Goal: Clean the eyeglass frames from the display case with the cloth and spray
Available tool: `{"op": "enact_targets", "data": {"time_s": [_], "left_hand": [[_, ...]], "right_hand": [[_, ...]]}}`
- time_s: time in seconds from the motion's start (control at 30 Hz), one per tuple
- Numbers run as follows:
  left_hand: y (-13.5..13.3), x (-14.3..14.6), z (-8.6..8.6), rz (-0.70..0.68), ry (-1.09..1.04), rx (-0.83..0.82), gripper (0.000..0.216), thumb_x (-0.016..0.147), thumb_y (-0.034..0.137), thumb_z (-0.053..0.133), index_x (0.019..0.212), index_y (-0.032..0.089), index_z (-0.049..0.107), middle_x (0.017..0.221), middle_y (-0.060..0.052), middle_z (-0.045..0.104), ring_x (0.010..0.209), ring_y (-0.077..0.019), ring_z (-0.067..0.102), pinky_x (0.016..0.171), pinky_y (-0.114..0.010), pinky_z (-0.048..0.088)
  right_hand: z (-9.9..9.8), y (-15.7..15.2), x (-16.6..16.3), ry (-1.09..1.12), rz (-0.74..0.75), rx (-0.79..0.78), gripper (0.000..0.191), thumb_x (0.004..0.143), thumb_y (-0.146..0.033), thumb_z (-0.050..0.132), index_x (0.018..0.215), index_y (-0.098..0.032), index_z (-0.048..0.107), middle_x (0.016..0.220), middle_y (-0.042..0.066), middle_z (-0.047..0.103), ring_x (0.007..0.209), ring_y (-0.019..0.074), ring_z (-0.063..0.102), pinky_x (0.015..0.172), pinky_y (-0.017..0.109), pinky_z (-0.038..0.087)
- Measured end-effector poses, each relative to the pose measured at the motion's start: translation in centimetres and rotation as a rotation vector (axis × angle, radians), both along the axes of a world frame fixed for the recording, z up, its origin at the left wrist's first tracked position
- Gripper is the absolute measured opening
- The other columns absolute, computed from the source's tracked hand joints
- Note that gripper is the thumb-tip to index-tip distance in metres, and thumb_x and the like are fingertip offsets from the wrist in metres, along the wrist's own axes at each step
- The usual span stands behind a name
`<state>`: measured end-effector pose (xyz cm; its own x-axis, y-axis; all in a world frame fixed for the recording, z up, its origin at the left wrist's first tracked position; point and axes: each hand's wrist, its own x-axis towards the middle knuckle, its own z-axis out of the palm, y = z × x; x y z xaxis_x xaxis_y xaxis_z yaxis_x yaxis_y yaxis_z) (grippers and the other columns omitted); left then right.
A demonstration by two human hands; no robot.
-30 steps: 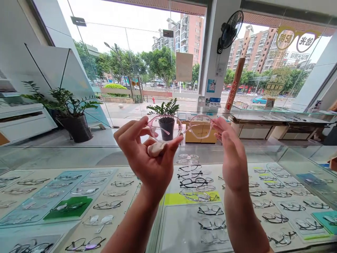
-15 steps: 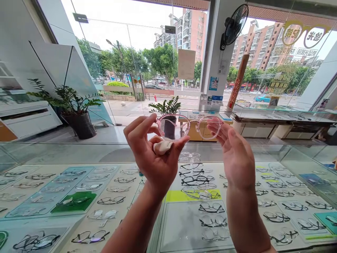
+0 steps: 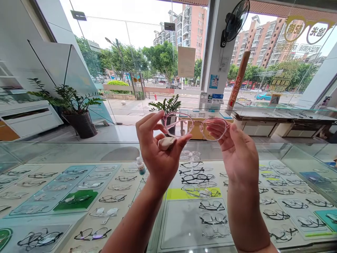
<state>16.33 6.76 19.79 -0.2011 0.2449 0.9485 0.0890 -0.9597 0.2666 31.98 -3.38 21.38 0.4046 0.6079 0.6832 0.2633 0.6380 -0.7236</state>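
I hold up a pair of pink clear-framed glasses at eye level above a glass display counter. My left hand pinches the left rim between thumb and fingers, and a small cream cloth is tucked against its palm. On the other side, my right hand holds the right rim with its fingertips, the palm turned toward me.
Under the counter glass lie several rows of spectacle frames on trays. A small spray bottle stands on the counter by my left wrist. Potted plants stand beyond it, and a wall fan hangs by the shop windows.
Both hands and the glasses have shifted to the right in view and slightly up. The spray bottle has come into sight beside my left wrist. The grip is unchanged.
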Motion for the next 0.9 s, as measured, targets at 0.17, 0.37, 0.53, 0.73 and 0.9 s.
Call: {"op": "enact_targets", "data": {"time_s": [0.17,0.37,0.53,0.73,0.9], "left_hand": [[0.6,0.2,-0.4,-0.037,0.043,-0.047,0.072,0.089,0.056,0.089,0.15,0.035,0.059,0.147,-0.012,0.062,0.101,-0.0199,0.066,0.059,-0.025,0.054],[1.4,-1.0,0.2,-0.08,0.207,-0.049,0.07,0.093,0.052,0.087,0.155,0.036,0.056,0.145,-0.012,0.069,0.094,-0.0183,0.071,0.056,-0.023,0.053],[1.0,-2.3,1.1,-0.05,0.422,-0.005,0.069,0.091,0.049,0.089,0.152,0.031,0.062,0.143,-0.014,0.073,0.103,-0.0228,0.075,0.068,-0.028,0.062],[0.4,-2.4,1.4,-0.049,0.502,0.038,0.065,0.093,0.041,0.088,0.153,0.033,0.064,0.145,-0.012,0.074,0.101,-0.0221,0.076,0.081,-0.035,0.067],[0.1,-2.3,1.3,-0.057,0.5,0.001,0.065,0.092,0.044,0.09,0.151,0.032,0.066,0.129,-0.01,0.08,0.09,-0.0198,0.076,0.072,-0.031,0.065]], "right_hand": [[-0.2,0.2,0.1,-0.018,-0.031,-0.008,0.054,0.112,-0.054,0.043,0.15,-0.028,0.071,0.134,0.012,0.082,0.129,0.0326,0.077,0.111,0.059,0.063],[-0.2,-0.1,1.1,-0.125,-0.105,-0.011,0.049,0.112,-0.052,0.044,0.145,-0.03,0.073,0.14,0.011,0.079,0.136,0.033,0.072,0.111,0.055,0.061],[0.5,-0.8,1.5,-0.327,-0.117,-0.054,0.02,0.102,-0.041,0.07,0.113,-0.032,0.083,0.129,0.006,0.081,0.129,0.0302,0.072,0.115,0.053,0.055],[0.5,-0.5,1.3,-0.425,-0.146,-0.072,0.011,0.1,-0.03,0.072,0.096,-0.03,0.082,0.111,0.005,0.083,0.113,0.028,0.075,0.106,0.054,0.057],[0.5,-0.5,1.6,-0.429,-0.118,-0.104,0.01,0.099,-0.031,0.074,0.094,-0.029,0.082,0.114,0.006,0.082,0.116,0.0284,0.074,0.108,0.054,0.056]]}}
